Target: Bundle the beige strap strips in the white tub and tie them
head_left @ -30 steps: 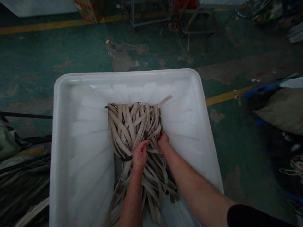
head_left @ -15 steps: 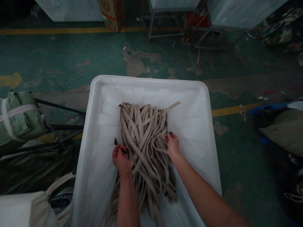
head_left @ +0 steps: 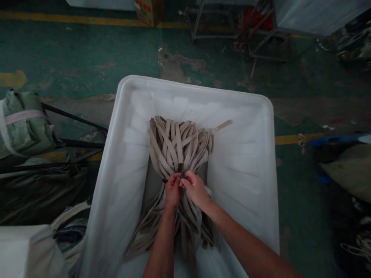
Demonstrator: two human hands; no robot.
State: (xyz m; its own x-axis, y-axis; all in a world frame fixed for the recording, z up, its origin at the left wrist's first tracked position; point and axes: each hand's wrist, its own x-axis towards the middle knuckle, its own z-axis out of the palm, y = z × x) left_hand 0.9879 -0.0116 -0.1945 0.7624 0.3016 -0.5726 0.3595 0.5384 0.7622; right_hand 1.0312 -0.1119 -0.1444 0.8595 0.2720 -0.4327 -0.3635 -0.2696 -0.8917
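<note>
A bundle of beige fabric straps (head_left: 174,146) lies in a white plastic bin (head_left: 121,154), drawn in at its middle and fanning out above and below. Over that narrow waist my left hand (head_left: 172,189) and my right hand (head_left: 194,187) meet, fingertips pinched close together. Between them shows a short dark strip (head_left: 181,168), its ends held in my fingers. A bit of the same dark strip appears at the bundle's left side. The part of it under the bundle is hidden.
Left of the bin are a green wrapped bundle (head_left: 26,123) on a black metal frame and a white box (head_left: 14,251). A cardboard box (head_left: 149,11) and metal racks stand beyond. To the right lies a beige sack (head_left: 348,166) by a blue edge.
Both hands have come inward from the bundle's two sides and met over its middle. The straps, spread wide before, are now squeezed into a waist by the dark strip.
</note>
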